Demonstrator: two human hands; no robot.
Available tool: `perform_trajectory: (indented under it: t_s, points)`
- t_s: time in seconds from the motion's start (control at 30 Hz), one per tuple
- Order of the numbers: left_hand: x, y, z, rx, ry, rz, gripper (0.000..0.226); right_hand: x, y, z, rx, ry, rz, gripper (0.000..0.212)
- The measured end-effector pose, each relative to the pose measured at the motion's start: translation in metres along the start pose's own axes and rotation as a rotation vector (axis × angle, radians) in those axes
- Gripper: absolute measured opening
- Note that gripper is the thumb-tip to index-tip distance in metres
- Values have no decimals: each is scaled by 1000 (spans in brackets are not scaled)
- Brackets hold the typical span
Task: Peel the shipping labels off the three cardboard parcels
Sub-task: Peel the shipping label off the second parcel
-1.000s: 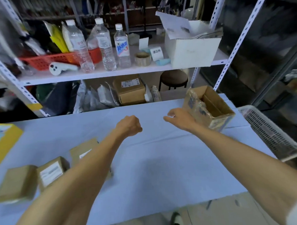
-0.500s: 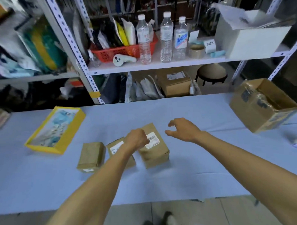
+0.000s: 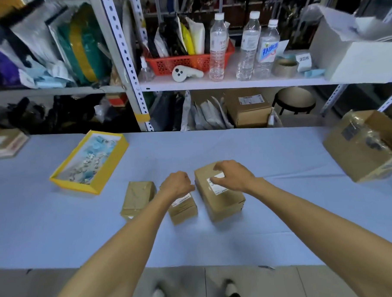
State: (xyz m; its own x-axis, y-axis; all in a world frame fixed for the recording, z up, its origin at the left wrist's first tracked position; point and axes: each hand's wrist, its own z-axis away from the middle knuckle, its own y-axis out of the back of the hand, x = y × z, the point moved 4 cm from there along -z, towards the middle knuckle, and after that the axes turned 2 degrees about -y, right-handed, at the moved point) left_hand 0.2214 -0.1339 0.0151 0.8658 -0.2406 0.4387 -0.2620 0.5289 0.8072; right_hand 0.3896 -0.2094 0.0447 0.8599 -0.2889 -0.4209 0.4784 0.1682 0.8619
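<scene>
Three small cardboard parcels lie side by side on the blue table [image 3: 283,212]. The left parcel [image 3: 137,199] shows no label on top, only a scrap of white at its near edge. The middle parcel [image 3: 184,208] carries a white label, partly under my left hand [image 3: 177,186], which is curled into a fist over its far end. The right parcel [image 3: 222,201] is the largest, with a white label [image 3: 217,184] on top. My right hand [image 3: 233,177] rests on that parcel, fingers spread over the label. Whether the fingers pinch the label is hidden.
A yellow-rimmed tray [image 3: 90,164] with paper scraps sits at the left. An open cardboard box [image 3: 368,145] stands at the right edge, another parcel [image 3: 6,142] at the far left. Shelving with bottles [image 3: 217,46], a red basket [image 3: 182,61] and a white box [image 3: 355,56] rises behind the table.
My view swung left from the open box to the three parcels. My right hand moved from the air onto the right parcel's label. My left fist stays over the middle parcel.
</scene>
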Motion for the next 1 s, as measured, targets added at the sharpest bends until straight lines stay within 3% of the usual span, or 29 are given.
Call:
perform_trajectory:
  t_s: [0.2,0.4,0.6,0.83,1.0]
  points:
    - [-48,1,-4,-19,-74,-60,31,-42,-35,-9,17,-100,-106,51]
    - [-82,2,-7,-26,-45,-69,35,-59,-66,-18,12,-193,-151,31]
    - [-88,-36,-6,31,130,145,79,-56,-106,-29,-54,-197,-168,31]
    - [-99,-73,-7,-45,156,350,86,-50,-153,-27,-71,-251,-250,56]
    - [-103,-78,-11,20,86,464,86,-42,-167,-22,73,-307,-390,46]
